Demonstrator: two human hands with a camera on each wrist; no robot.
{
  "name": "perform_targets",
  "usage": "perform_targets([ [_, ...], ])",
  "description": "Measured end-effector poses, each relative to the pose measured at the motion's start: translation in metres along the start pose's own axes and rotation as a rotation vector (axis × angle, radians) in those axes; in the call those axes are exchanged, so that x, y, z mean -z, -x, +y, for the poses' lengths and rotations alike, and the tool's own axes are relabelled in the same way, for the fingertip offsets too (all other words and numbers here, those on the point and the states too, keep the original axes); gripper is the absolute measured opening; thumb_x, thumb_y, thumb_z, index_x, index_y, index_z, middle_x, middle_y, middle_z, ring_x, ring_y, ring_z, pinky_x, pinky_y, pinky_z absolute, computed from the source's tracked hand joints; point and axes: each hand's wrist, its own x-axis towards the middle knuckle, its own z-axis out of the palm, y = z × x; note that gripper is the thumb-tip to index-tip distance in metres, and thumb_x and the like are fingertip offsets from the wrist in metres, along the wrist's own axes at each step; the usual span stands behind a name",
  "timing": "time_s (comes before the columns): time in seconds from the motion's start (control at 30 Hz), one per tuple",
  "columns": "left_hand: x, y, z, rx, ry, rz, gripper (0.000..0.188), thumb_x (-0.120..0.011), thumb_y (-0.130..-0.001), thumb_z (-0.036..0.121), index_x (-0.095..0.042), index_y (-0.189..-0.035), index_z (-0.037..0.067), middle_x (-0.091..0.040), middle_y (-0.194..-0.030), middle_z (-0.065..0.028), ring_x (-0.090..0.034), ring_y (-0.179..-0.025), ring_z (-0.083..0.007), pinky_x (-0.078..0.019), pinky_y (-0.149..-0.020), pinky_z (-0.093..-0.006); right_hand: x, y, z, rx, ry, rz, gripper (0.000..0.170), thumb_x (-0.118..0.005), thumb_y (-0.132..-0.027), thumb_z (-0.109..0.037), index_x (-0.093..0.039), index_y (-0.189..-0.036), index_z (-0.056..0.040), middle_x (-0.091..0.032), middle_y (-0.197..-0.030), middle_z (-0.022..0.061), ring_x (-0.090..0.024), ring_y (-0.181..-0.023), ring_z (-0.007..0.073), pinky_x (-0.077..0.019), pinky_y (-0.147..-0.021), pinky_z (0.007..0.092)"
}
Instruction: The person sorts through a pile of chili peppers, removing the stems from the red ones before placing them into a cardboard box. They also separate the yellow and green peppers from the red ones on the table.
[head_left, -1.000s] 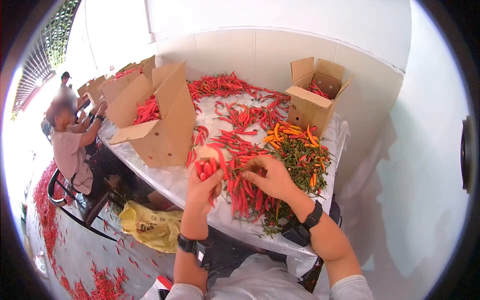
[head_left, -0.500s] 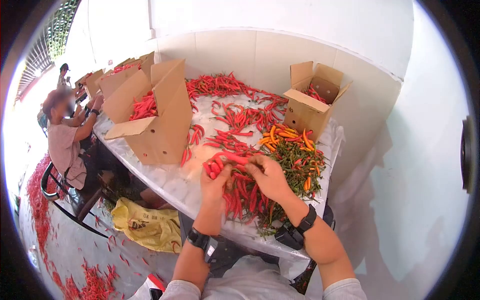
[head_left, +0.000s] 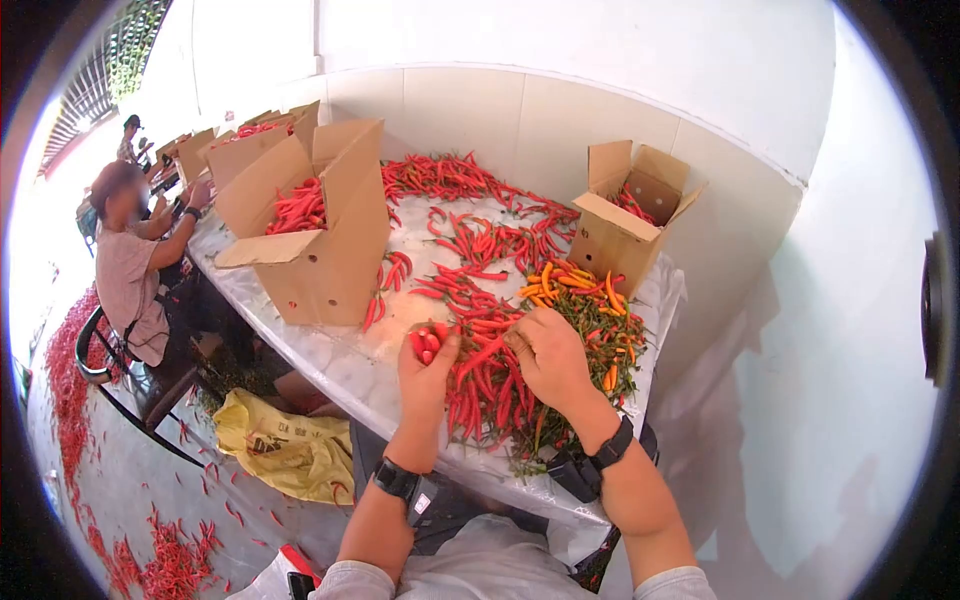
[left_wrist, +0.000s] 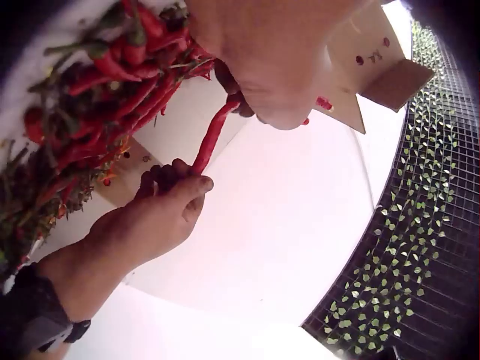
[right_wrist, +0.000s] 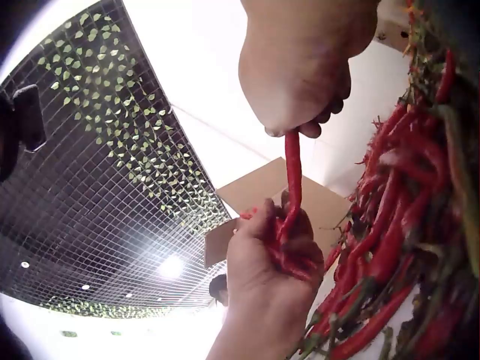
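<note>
My left hand (head_left: 425,380) holds a bunch of several red chili peppers (head_left: 428,343), their ends poking up past the thumb. My right hand (head_left: 552,362) pinches one end of a long red chili (right_wrist: 294,174). In the right wrist view that chili spans the gap between the hands, its other end at the left hand's fingers. Under and beyond both hands lies a pile of red chilies (head_left: 478,400) on the table. Green stems and green chilies (head_left: 598,335) are heaped by the right hand, with orange chilies (head_left: 560,280) behind them.
An open cardboard box (head_left: 325,275) with red chilies stands left on the plastic-covered table (head_left: 330,345); a smaller box (head_left: 615,240) stands at the back right. Another person (head_left: 135,290) sits at the left. A yellow sack (head_left: 285,445) and scattered chilies (head_left: 180,555) are on the floor.
The right hand came over to the left hand at half a second ago, where a chili lay across both. It has since drawn slightly right; the left hand keeps its bunch.
</note>
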Motion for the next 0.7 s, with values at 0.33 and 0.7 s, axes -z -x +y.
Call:
perform_targets([
  [0.33,-0.002,0.006,0.008,0.048,-0.299,-0.444,0.030,-0.073,-0.072,0.005,-0.059,-0.098,0.001,-0.062,-0.087,-0.0014,-0.056,-0.077,-0.0069,-0.0481,-0.068,-0.0219,-0.001,0.000,-0.003,-0.071,-0.118,-0.101,0.021,-0.057,-0.082,-0.019,-0.055,-0.071,-0.0009,-0.051,-0.069,0.0153,-0.052,-0.070,0.0337,-0.0412,-0.062,0.0415],
  [0.7,-0.001,0.007,0.008,0.135,-0.136,-0.452,0.029,-0.070,-0.073,0.001,-0.057,-0.099,0.001,-0.061,-0.090,-0.0012,-0.057,-0.077,-0.0070,-0.0497,-0.068,-0.0222,-0.010,0.004,0.002,-0.412,-0.587,-0.220,0.035,-0.048,-0.093,-0.030,-0.059,-0.087,0.0025,-0.056,-0.069,0.0073,-0.051,-0.065,0.0208,-0.0411,-0.062,0.0338],
])
